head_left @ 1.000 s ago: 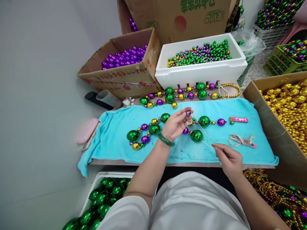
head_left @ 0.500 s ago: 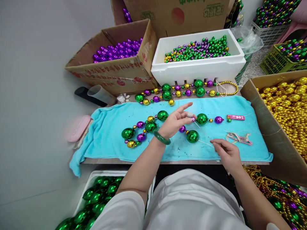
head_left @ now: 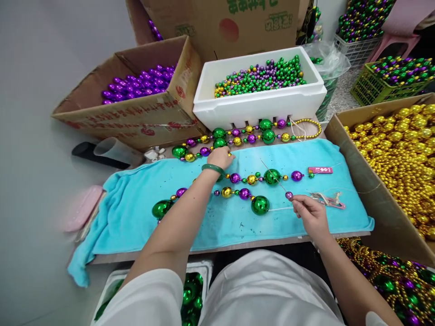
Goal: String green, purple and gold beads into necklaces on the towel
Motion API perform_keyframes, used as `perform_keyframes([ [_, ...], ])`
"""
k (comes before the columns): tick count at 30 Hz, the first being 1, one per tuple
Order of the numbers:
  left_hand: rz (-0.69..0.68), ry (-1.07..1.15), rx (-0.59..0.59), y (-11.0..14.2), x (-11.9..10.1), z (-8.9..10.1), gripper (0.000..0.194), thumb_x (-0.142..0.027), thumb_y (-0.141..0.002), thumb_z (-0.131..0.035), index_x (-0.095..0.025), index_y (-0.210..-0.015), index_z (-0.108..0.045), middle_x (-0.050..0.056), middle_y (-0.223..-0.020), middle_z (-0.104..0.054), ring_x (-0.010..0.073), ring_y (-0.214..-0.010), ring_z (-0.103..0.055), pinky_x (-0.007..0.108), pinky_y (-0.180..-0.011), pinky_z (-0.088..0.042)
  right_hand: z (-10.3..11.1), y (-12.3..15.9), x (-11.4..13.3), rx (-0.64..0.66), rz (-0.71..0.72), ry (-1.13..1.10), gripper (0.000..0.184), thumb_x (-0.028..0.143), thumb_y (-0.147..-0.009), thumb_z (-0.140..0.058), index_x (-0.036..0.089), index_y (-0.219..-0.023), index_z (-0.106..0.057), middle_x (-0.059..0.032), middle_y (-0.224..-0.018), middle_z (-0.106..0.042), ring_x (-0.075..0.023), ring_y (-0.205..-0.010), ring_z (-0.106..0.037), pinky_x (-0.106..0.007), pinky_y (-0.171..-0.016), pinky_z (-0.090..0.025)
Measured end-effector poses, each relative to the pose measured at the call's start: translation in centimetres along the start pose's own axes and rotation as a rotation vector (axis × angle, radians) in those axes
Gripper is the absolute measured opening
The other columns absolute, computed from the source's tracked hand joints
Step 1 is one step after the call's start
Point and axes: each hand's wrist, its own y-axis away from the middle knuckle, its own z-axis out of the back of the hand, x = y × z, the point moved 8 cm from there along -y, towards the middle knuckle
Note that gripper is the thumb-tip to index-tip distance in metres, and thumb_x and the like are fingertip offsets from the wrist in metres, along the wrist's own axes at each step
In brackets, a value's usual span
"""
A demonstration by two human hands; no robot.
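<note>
My right hand (head_left: 311, 215) pinches a long thin needle (head_left: 273, 175) pointing up and left, a small purple bead (head_left: 288, 195) threaded on it near my fingertips. White string runs from there to a large green bead (head_left: 260, 205) ending the near strand on the turquoise towel (head_left: 210, 226). My left hand (head_left: 220, 158), a green bangle (head_left: 213, 169) at its wrist, reaches to the towel's far edge. Its fingers curl down over a gold bead, of which only a sliver shows. Under my left arm, part of the bead strand is hidden.
A finished-looking bead necklace (head_left: 251, 138) lies behind the towel. Beyond are a white foam box (head_left: 260, 104) of small beads and a carton (head_left: 136, 115) of purple beads. Right of the towel stands a carton (head_left: 377, 181) of gold beads. A pink packet (head_left: 320, 170) lies on the towel.
My left hand has left the needle tip and moved left and away to the far edge. The purple bead has slid down the needle to my right fingers. The view has shifted right.
</note>
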Motion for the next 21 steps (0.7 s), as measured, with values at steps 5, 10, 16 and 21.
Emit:
perform_keyframes([
  [5,0.038,0.579,0.148,2.8,-3.1,-1.0,0.019,-0.022,-0.070,-0.068,-0.015,-0.088,-0.065,0.011,-0.091,-0.067,0.0236,-0.092,-0.064,0.040,-0.088,-0.049,0.0,0.3,0.2,-0.017,0.043,0.067,0.021,0.034,-0.085,-0.059,0.017,-0.086,-0.071,0.0007,-0.060,-0.055,-0.0096,-0.053,-0.049,-0.022,-0.049,-0.041],
  [10,0.183,1.471,0.458,7.7,-7.2,-2.9,0.017,-0.028,-0.080,-0.058,-0.014,-0.087,-0.065,0.007,-0.086,-0.068,0.0142,-0.079,-0.065,0.027,-0.076,-0.054,-0.5,0.4,0.7,0.009,0.095,0.090,0.019,0.031,-0.086,-0.058,0.018,-0.089,-0.072,0.0006,-0.060,-0.056,-0.0097,-0.054,-0.049,-0.023,-0.050,-0.040],
  [16,0.267,1.613,0.450,9.0,-8.2,-3.1,0.021,-0.028,-0.085,-0.052,-0.013,-0.088,-0.066,0.008,-0.085,-0.068,0.0129,-0.077,-0.064,0.024,-0.076,-0.054,-0.7,0.1,0.9,-0.005,0.115,0.150,0.021,0.032,-0.086,-0.058,0.018,-0.087,-0.072,0.0010,-0.058,-0.055,-0.0094,-0.051,-0.045,-0.023,-0.049,-0.038],
  [21,0.269,1.646,0.441,8.9,-8.0,-3.1,0.020,-0.027,-0.084,-0.053,-0.014,-0.089,-0.066,0.007,-0.085,-0.068,0.0116,-0.075,-0.063,0.024,-0.076,-0.053,-0.6,0.1,0.9,-0.024,0.111,0.161,0.022,0.033,-0.085,-0.058,0.017,-0.086,-0.072,0.0008,-0.058,-0.055,-0.0097,-0.051,-0.046,-0.023,-0.049,-0.039],
])
